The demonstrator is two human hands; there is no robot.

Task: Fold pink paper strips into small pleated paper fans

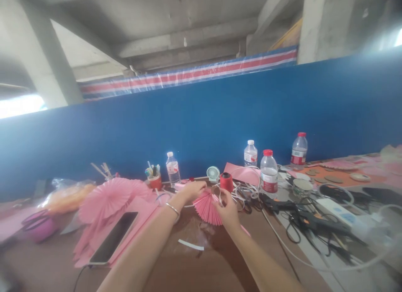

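Blue wall (pixel 201 128) towering behind, brown table (pixel 176 267) below, and here's the pink fan (pixel 205 210), pleats spread between the hands! Right hand (pixel 228 210) pinches its right edge; left hand (pixel 194 191) meets the top, grip too blurred to tell, a white strip (pixel 191 244) lying nearer.

The paper fan (pixel 206 209) is pink, the partition (pixel 207 120) blue.

Diffuse light; blown-out white glare at left and right edges, hazing blue partition (pixel 201 124). Ceiling (pixel 176 15) dim grey. Soft shadow on counter (pixel 179 273). Overall softness; margins smeared, wide-angle stretching.
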